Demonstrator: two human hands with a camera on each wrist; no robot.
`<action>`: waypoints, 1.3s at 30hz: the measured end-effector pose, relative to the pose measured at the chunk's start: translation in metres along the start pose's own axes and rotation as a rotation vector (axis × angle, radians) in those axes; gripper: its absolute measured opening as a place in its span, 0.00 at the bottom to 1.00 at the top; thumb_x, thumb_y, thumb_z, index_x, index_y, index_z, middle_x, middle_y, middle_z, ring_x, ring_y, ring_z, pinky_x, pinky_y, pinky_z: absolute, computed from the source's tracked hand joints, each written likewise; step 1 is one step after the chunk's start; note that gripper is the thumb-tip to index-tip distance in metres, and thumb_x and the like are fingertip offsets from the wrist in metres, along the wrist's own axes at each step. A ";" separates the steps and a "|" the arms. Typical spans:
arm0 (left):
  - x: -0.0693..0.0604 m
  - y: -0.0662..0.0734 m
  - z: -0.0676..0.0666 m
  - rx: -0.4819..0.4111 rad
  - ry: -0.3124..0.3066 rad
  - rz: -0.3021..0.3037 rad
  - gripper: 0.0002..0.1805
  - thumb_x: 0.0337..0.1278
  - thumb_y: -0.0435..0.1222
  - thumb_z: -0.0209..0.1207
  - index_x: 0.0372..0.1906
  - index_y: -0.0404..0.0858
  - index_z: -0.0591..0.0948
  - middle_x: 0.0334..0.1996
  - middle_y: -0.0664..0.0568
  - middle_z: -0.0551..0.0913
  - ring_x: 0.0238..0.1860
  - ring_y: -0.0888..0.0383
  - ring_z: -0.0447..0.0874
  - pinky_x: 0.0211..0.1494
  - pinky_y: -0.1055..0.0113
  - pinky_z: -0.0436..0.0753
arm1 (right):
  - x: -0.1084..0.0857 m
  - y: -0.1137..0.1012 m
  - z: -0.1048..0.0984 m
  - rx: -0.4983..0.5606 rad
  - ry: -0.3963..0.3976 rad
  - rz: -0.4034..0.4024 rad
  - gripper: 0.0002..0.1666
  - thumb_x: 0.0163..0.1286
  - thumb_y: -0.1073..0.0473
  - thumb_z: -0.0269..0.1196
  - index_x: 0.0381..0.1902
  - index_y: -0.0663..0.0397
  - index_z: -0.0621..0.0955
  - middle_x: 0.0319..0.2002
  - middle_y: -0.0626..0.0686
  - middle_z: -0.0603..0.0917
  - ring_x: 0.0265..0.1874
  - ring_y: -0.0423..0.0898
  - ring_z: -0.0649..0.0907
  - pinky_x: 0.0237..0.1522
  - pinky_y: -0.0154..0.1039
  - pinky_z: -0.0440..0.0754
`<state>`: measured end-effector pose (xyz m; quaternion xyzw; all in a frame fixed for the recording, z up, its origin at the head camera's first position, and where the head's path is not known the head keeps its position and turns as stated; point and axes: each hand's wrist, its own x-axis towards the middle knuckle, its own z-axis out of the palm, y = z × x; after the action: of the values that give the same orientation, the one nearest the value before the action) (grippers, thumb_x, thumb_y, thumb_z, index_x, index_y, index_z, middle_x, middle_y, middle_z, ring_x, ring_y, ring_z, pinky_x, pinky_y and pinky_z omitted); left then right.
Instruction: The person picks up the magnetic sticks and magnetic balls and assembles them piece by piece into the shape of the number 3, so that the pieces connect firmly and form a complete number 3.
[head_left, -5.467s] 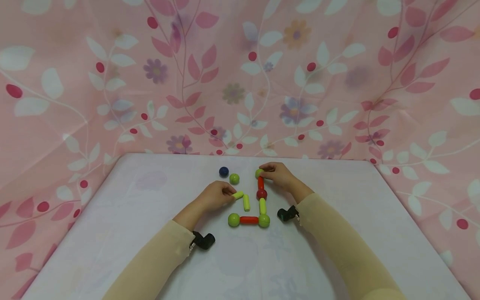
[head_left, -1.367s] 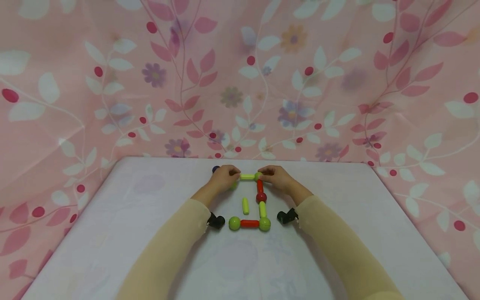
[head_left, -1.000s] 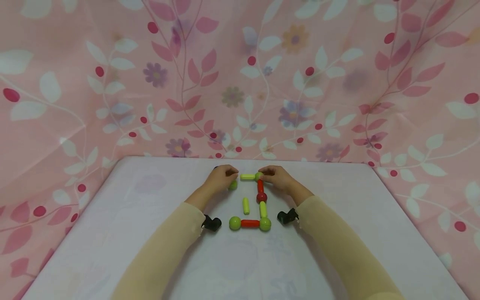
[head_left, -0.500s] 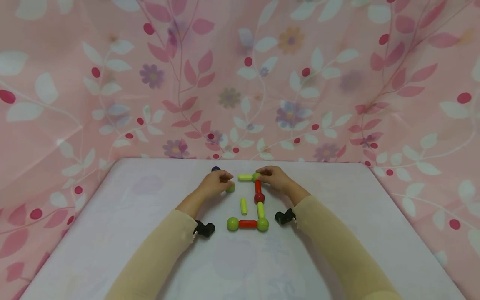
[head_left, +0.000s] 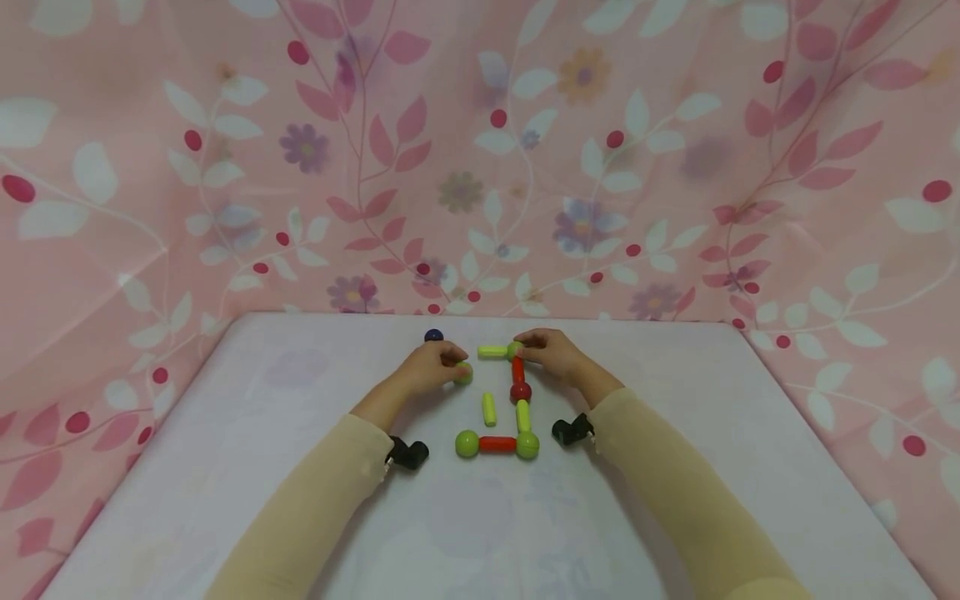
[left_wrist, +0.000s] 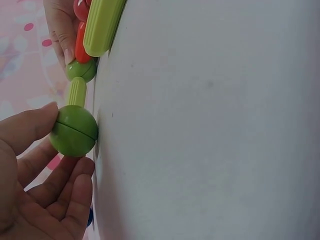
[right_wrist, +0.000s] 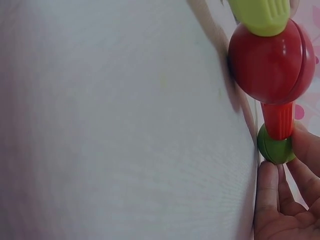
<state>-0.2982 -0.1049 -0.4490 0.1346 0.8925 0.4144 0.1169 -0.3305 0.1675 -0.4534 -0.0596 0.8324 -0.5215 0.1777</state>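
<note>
My left hand (head_left: 427, 367) pinches a loose green ball (left_wrist: 74, 131) between thumb and fingers, low over the table. With its fingertips my right hand (head_left: 553, 353) holds the green ball (right_wrist: 275, 148) at the far corner of a joined ball-and-rod chain. From that corner a yellow-green rod (head_left: 492, 352) points left, its outer end free and apart from the left hand's ball. A red rod (head_left: 518, 369) runs from it to a red ball (head_left: 521, 392). Another yellow-green rod (head_left: 522, 416), a green ball (head_left: 527, 444), a second red rod (head_left: 497, 444) and an end green ball (head_left: 467, 443) follow.
A loose yellow-green rod (head_left: 489, 409) lies inside the chain's outline. Behind my left hand sits a dark blue ball (head_left: 433, 336). The white-covered table (head_left: 465, 533) ends at a pink floral cloth (head_left: 465, 167). Black wrist cameras (head_left: 408, 453) hang under both sleeves.
My left hand brought a yellow-green rod to the far corner ball and let it go there. It then moved left and nearer, and took hold of the loose green ball. My right hand stayed put.
</note>
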 end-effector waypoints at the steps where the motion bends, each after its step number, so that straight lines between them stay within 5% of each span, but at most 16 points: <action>1: 0.000 0.000 -0.001 0.002 -0.002 0.003 0.18 0.62 0.43 0.67 0.53 0.39 0.83 0.46 0.52 0.84 0.46 0.56 0.81 0.50 0.62 0.80 | 0.000 0.000 0.000 -0.004 0.001 0.000 0.20 0.72 0.56 0.64 0.60 0.52 0.80 0.56 0.53 0.81 0.56 0.51 0.77 0.65 0.47 0.72; 29: -0.003 -0.003 -0.001 0.020 -0.011 0.007 0.17 0.60 0.44 0.69 0.52 0.42 0.85 0.45 0.52 0.84 0.47 0.55 0.78 0.52 0.61 0.79 | 0.002 0.001 0.000 -0.029 0.015 0.005 0.20 0.72 0.56 0.65 0.60 0.52 0.80 0.56 0.53 0.82 0.55 0.51 0.76 0.64 0.47 0.72; 39: 0.007 0.001 0.002 -0.026 0.104 -0.006 0.18 0.62 0.43 0.67 0.54 0.40 0.83 0.45 0.52 0.84 0.46 0.56 0.80 0.45 0.64 0.81 | 0.003 0.003 0.000 -0.020 0.018 0.007 0.19 0.72 0.56 0.65 0.59 0.51 0.81 0.56 0.53 0.82 0.55 0.51 0.77 0.64 0.47 0.72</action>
<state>-0.3039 -0.1004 -0.4508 0.1086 0.8923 0.4320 0.0732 -0.3326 0.1677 -0.4570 -0.0538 0.8394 -0.5129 0.1717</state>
